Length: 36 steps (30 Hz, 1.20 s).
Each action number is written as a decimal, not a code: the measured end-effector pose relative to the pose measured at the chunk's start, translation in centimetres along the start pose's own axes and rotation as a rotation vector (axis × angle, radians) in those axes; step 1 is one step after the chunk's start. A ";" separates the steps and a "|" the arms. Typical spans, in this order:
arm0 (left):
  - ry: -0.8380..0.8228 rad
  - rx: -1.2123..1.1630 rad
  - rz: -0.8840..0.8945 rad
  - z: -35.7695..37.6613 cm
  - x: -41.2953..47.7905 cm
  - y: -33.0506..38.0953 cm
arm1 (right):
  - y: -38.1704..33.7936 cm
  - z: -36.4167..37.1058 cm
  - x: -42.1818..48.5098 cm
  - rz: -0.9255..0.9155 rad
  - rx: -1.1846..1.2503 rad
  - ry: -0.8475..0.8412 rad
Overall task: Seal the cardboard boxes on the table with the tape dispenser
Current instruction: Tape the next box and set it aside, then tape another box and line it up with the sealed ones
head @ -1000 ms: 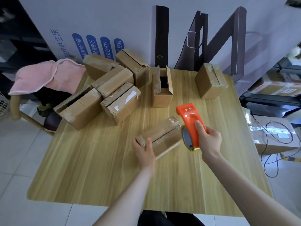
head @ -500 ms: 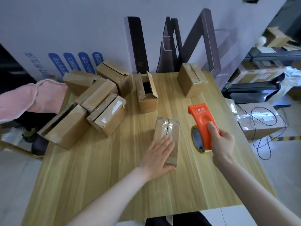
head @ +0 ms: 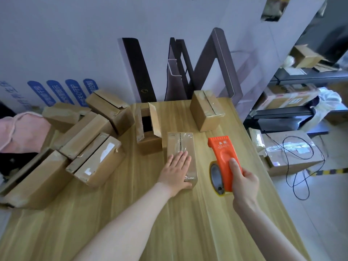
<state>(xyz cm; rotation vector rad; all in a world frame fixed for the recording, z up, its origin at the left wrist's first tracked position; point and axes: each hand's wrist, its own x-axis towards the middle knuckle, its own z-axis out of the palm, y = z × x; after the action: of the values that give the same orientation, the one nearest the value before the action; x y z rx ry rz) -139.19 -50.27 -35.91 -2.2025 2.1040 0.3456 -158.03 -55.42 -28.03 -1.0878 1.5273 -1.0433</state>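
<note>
Your left hand presses flat on the taped box; just right of it, your right hand grips the orange tape dispenser.

tape dispenser: bright orange
boxes: brown
table: light wood with stripes
cloth: pink

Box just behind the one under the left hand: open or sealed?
Open. The box has its top flaps standing up and apart, with the dark inside showing between them.
</note>
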 end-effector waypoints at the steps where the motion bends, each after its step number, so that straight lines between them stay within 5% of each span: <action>1: 0.002 -0.005 -0.021 -0.2 1.2 -0.2 | -0.2 0.3 1.1 0.012 0.007 -0.012; 14: 0.025 -0.012 -0.163 -4.3 19.3 -4.7 | 0.1 2.6 13.1 0.062 0.065 -0.122; 24: 0.049 0.002 -0.165 -5.6 24.8 -6.7 | 2.2 2.7 17.1 0.123 -0.028 -0.176; 28: -0.033 -0.355 -0.226 -7.6 24.8 -6.3 | 2.3 2.5 16.9 0.106 -0.036 -0.203; 30: 0.113 -0.613 -0.320 -8.6 24.3 -6.7 | 2.4 2.3 16.9 0.116 -0.026 -0.185; 34: 0.796 -0.168 -0.772 -9.0 20.2 -9.2 | 2.7 1.6 16.6 0.104 -0.082 -0.187; 36: 0.777 -0.150 -1.014 -8.5 17.7 -11.0 | 2.6 1.4 16.0 0.109 -0.075 -0.192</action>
<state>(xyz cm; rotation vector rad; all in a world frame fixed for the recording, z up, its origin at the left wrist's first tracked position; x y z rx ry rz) -126.70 -68.73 -32.52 -3.4495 0.7888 -0.5122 -159.37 -70.39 -34.21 -1.1104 1.4623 -0.7897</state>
